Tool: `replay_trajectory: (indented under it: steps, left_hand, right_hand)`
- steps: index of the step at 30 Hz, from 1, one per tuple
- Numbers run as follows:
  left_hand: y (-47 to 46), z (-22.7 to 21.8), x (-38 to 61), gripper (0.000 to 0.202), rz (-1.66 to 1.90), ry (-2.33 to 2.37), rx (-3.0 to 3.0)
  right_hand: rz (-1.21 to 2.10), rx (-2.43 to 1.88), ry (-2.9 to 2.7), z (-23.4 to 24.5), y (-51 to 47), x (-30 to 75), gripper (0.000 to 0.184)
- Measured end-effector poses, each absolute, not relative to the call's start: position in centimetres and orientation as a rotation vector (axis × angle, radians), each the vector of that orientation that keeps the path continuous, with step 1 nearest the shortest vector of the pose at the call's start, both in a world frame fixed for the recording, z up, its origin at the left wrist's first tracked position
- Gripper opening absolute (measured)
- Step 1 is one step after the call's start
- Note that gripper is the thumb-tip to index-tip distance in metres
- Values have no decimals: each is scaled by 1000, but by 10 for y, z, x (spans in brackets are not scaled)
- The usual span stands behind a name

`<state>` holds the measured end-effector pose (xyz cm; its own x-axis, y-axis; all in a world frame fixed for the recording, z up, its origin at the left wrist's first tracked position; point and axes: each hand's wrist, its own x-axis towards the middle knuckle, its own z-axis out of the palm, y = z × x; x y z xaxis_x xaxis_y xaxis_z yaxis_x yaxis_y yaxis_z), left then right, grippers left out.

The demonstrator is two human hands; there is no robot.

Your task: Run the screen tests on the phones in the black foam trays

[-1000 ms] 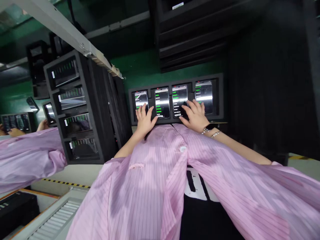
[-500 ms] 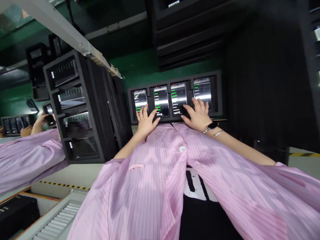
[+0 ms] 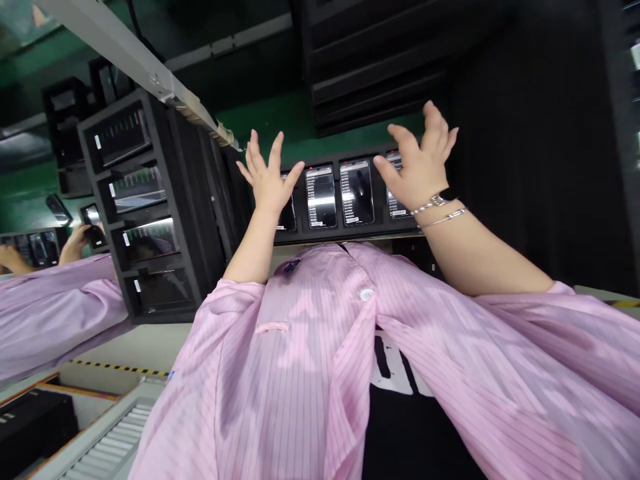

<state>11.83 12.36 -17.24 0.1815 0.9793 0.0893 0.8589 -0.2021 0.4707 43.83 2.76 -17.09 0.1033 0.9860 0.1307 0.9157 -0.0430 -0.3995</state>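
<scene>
Four smartphones (image 3: 321, 197) stand side by side, screens lit, in a black foam tray (image 3: 345, 233). Left hand (image 3: 270, 180) and right hand (image 3: 420, 163) are released, open with fingers spread, raised clear of the phones and grasping nothing, each in front of an outer phone. Step shown: a pause between touches; any further screen contact calls for lowering the fingertips
</scene>
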Motion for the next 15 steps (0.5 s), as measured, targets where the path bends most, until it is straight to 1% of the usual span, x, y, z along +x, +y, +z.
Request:
replay_trajectory:
  steps: [2, 4, 9, 12, 15]
  left_hand:
    - [113, -166, 116, 89, 553, 1745, 2158]
    - [87, -169, 114, 89, 501, 1723, 2157]
    - [28, -193, 113, 83, 297, 1661, 2155]
    - [14, -202, 116, 79, 207, 1652, 2151]
    - [12, -203, 119, 76, 135, 1639, 2174]
  right_hand:
    - [279, -1985, -1896, -160, 15, 435, 61]
    - [355, -1977, -1937, -161, -5, 426, 63]
    - [595, -1954, -2034, -190, -42, 401, 64]
    - [685, -1934, -2082, -201, -47, 390, 66]
    - [700, -1916, -2115, -203, -46, 386, 68]
